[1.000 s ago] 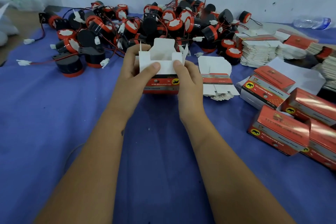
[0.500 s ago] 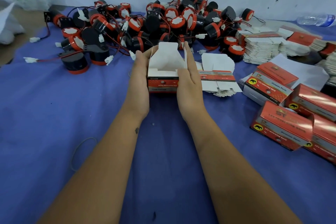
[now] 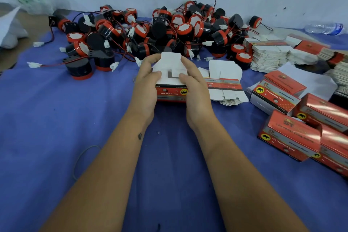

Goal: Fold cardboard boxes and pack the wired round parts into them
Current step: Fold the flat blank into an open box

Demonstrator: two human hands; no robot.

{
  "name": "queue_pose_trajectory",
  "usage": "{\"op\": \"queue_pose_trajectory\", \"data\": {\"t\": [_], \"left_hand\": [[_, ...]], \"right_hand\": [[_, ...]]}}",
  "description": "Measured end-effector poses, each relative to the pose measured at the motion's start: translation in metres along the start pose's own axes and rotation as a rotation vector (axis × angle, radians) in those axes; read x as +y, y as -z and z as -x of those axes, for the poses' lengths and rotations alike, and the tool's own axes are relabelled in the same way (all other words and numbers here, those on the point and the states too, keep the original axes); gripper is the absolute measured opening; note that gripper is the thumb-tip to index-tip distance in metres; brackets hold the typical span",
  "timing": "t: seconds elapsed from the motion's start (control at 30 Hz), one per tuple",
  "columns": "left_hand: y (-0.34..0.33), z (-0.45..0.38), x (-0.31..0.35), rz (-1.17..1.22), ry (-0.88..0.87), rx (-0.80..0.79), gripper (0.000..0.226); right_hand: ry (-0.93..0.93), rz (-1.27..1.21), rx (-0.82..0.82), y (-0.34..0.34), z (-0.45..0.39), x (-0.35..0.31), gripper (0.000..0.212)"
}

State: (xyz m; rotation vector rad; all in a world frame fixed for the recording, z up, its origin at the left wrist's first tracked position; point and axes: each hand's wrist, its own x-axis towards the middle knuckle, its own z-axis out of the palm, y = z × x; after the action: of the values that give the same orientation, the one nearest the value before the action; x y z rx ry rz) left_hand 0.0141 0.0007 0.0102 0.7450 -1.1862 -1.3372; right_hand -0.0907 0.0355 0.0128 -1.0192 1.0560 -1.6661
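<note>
One red cardboard box (image 3: 171, 94) stands on the blue cloth at centre, its white top flaps folded partly inward with a gap between them, printed side facing near with lettering upside down. The wired round parts (image 3: 175, 30), black bodies with red rims, white faces and red-black leads ending in white connectors, lie heaped at the far centre. Flat box blanks (image 3: 225, 83) lie just right of the box, further stacked blanks (image 3: 267, 56) at far right, and folded boxes (image 3: 290, 135) at near right.
</note>
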Motion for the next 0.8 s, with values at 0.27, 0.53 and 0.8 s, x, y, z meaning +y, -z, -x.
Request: {"op": "queue_pose_trajectory", "data": {"t": [0.27, 0.53, 0.8], "left_hand": [[-0.0015, 0.0045, -0.0033, -0.037, 0.03, 0.024, 0.026], [-0.0054, 0.0033, 0.0006, -0.049, 0.012, 0.074, 0.048], [-0.006, 0.0037, -0.0004, -0.068, 0.037, 0.066, 0.04]], "right_hand": [[-0.019, -0.014, 0.018, -0.0015, 0.0011, 0.0007, 0.016], [-0.015, 0.066, 0.102, -0.003, 0.0, -0.0001, 0.044], [-0.003, 0.098, 0.149, -0.004, 0.0009, 0.001, 0.043]]}}
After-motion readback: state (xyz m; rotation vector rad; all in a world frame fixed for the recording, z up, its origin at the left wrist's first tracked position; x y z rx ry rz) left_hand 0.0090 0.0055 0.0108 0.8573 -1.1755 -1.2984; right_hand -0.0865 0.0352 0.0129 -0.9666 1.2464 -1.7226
